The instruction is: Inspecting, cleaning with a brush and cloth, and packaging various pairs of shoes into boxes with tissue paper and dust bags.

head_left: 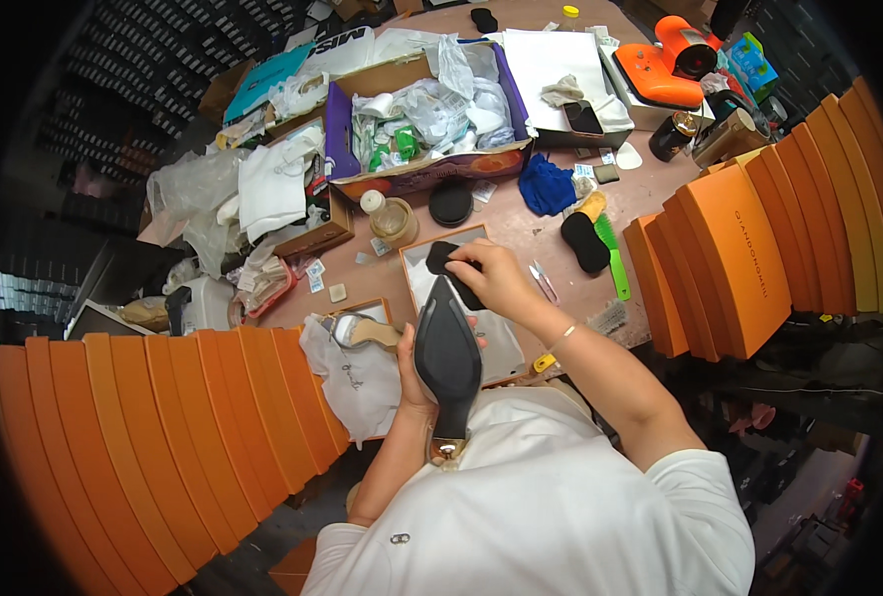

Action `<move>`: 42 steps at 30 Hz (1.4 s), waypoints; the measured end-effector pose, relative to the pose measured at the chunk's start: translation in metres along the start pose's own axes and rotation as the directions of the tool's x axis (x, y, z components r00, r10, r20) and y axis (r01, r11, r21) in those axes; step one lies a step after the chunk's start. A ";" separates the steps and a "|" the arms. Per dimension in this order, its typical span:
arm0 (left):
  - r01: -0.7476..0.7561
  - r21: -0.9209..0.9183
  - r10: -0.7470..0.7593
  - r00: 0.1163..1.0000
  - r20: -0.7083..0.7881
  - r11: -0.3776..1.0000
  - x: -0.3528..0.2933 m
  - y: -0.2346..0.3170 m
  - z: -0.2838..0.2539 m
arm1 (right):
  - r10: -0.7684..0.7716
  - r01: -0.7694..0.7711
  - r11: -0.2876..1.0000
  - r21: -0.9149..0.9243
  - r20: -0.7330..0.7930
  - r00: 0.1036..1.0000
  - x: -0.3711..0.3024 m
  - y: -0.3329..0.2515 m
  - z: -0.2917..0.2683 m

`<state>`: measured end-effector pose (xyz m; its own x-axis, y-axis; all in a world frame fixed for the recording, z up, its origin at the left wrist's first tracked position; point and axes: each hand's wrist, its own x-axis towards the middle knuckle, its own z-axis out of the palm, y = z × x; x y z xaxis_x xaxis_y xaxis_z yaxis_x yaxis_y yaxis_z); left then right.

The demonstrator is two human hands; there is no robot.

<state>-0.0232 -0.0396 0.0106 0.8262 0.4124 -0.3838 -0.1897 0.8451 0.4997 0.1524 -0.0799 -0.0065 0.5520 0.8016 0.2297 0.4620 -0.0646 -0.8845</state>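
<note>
Right now our left hand (413,370) grips a black pointed high-heeled shoe (447,363) sole-up, while our right hand (492,278) presses a black cloth pad (451,266) against its toe.

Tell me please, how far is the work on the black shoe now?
In hand: the left hand holds the black shoe sole up, and the right hand presses a black cloth at its toe. Possibly done or waiting, I cannot tell which: a second shoe lies on white wrapping beside it. Left: the shoe is not yet in any orange box.
</note>
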 end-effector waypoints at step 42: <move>-0.010 0.005 0.011 0.754 -0.656 1.000 0.014 0.010 -0.228 | 0.468 -0.730 0.483 0.484 0.562 0.682 -0.043 0.053 0.013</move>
<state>-0.1342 0.0524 -0.1670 0.2732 0.5432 -0.7939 -0.1952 0.8394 0.5072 0.1435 -0.1099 -0.0683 0.2028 0.8506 -0.4851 -0.5155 -0.3284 -0.7914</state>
